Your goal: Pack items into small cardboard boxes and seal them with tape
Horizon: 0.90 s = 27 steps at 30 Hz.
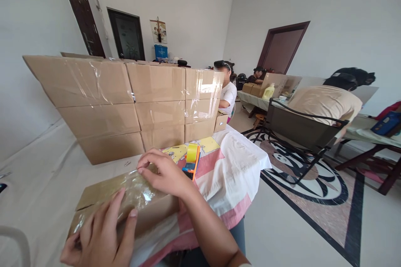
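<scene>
A brown cardboard box (103, 187) lies in front of me on the cloth-covered table, with shiny clear packing tape (147, 195) along its top. My left hand (102, 231) rests on the near left part of the box, fingers spread. Over the far edge of the box, my right hand (164, 171) has thumb and fingertips pinched together at the tape's wrinkled end. Just right of that hand stands a tape dispenser (196, 162), orange and blue with a yellow roll, touched by neither hand.
Behind the box, a wall of stacked, taped cartons (131, 104) blocks the far side. The patterned cloth (232, 167) hangs over the table's right edge. A person in a beige shirt (326, 102) bends forward near a dark folding chair (300, 129). Others sit farther back.
</scene>
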Each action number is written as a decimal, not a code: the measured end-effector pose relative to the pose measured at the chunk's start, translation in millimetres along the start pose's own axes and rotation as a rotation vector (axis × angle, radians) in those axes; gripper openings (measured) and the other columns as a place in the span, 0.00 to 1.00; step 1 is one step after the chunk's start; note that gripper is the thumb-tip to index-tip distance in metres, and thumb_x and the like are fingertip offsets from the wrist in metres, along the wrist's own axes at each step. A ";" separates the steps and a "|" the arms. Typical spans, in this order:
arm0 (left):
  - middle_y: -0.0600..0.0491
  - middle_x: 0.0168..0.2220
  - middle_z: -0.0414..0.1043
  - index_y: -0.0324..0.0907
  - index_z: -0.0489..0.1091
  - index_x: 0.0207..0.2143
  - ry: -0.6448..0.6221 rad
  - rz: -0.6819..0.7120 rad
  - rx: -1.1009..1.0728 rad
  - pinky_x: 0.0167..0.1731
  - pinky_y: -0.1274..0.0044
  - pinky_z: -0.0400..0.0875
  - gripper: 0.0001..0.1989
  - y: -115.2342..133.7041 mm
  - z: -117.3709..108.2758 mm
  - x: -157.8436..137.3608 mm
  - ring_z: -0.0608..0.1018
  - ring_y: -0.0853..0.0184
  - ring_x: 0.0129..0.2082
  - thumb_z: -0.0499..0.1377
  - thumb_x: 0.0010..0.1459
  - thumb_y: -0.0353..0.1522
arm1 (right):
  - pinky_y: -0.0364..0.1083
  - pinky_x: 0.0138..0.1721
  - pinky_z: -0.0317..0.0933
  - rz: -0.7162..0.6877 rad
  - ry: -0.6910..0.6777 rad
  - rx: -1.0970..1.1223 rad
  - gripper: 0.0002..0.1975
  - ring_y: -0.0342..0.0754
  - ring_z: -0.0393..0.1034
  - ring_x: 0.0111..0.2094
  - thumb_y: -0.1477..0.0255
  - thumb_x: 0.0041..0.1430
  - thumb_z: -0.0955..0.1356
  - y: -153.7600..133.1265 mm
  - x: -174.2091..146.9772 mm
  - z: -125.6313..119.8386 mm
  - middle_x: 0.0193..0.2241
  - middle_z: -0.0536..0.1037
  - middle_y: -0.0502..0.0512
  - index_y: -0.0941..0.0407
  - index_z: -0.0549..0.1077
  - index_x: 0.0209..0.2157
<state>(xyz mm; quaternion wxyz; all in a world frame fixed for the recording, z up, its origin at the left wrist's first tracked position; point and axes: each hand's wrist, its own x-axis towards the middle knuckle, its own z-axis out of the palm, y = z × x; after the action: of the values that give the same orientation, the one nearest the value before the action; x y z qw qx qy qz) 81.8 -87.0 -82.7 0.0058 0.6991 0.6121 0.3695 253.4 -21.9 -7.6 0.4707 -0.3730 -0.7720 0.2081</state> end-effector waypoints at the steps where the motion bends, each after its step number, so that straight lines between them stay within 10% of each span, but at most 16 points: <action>1: 0.43 0.58 0.71 0.47 0.61 0.61 0.038 0.006 -0.008 0.64 0.53 0.50 0.24 0.5 1.5 -0.9 0.68 0.48 0.61 0.47 0.66 0.42 | 0.45 0.52 0.64 0.006 0.001 0.001 0.03 0.43 0.72 0.44 0.76 0.64 0.67 0.4 -0.1 0.1 0.42 0.76 0.52 0.55 0.72 0.36; 7: 0.47 0.57 0.71 0.48 0.74 0.39 0.079 0.077 0.013 0.64 0.50 0.47 0.15 -4.3 11.8 -5.8 0.72 0.49 0.56 0.49 0.65 0.40 | 0.44 0.49 0.64 0.037 -0.003 0.011 0.03 0.42 0.71 0.41 0.76 0.64 0.67 0.9 0.0 0.4 0.41 0.75 0.52 0.56 0.73 0.37; 27: 0.46 0.41 0.82 0.47 0.77 0.30 0.268 0.163 0.050 0.54 0.51 0.62 0.11 3.0 17.6 -15.2 0.77 0.51 0.44 0.56 0.61 0.36 | 0.42 0.49 0.64 0.043 0.016 0.017 0.03 0.41 0.72 0.44 0.77 0.63 0.68 6.2 -2.5 4.1 0.42 0.76 0.52 0.56 0.74 0.35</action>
<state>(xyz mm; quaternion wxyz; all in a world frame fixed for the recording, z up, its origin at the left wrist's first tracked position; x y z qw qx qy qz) 93.8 -93.0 -101.8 -0.1233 0.6909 0.5576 0.4432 252.9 -19.8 -15.2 0.4755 -0.3872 -0.7581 0.2218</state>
